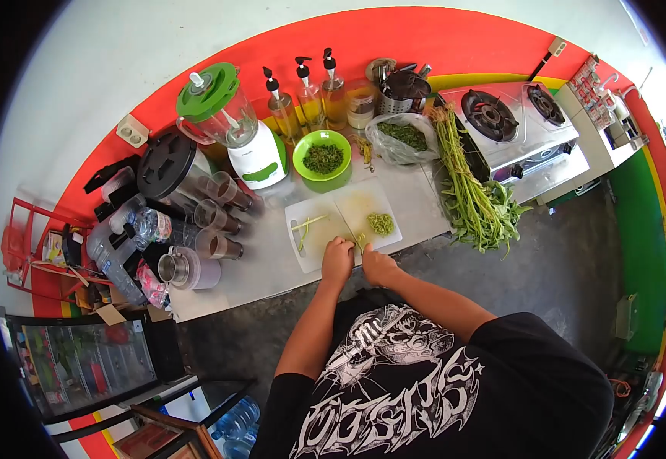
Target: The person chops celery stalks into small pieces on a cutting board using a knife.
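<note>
A white cutting board [314,264] lies at the counter's front edge. My right hand [380,268] is closed around a knife, whose thin blade [347,224] points away across the board; the handle is hidden in my fist. Beside it, my left hand [338,258] has its fingers bunched on the board by the blade, and what they hold is hidden. Small green pieces [361,238] lie at the blade. Right of the knife sits a heap of chopped green stems [380,223]. A few loose stems [308,223] rest on the board's left part.
Behind the board stands a green bowl [324,182] of chopped greens, near a blender [253,145]. A plastic bag of greens [402,139] and a long leafy bunch [467,183] lie right, before a gas stove [513,126]. Cups [218,243] and a flask [195,269] stand left.
</note>
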The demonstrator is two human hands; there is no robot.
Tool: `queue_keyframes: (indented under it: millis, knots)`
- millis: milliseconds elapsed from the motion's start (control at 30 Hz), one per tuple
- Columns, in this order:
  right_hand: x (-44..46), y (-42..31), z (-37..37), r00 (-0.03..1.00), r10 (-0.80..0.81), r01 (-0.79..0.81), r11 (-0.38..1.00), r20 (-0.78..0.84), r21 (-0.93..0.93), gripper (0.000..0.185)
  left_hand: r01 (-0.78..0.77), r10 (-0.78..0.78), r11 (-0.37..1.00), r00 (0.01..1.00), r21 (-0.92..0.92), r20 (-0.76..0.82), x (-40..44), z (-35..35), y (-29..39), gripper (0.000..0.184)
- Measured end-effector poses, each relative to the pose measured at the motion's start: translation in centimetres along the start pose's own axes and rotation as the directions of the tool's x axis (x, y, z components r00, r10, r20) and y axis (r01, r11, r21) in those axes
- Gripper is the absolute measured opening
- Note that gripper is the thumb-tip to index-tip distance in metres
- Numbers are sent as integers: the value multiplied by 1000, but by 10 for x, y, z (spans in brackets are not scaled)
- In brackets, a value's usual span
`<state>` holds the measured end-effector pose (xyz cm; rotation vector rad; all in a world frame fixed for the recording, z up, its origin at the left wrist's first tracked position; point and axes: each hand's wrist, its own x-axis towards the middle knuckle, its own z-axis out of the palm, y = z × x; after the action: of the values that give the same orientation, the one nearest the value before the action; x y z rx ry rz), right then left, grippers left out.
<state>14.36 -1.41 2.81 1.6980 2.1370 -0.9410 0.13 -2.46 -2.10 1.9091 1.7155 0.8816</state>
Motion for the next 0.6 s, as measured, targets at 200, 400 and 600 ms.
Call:
queue_keyframes:
  millis: [200,400,600]
  knots:
    - [3,-4,-2,1000,10,-10,1000,15,-12,35,103,-103,995,995,-6,3,2,-4,4,14]
    - [11,-4,0,999,29,-28,999,23,-27,35,185,-186,982,983,-46,0,6,-1,2,12]
    - [4,-11,-8,997,37,-35,999,69,-23,36,266,-265,959,964,-101,30,12,2,-1,10]
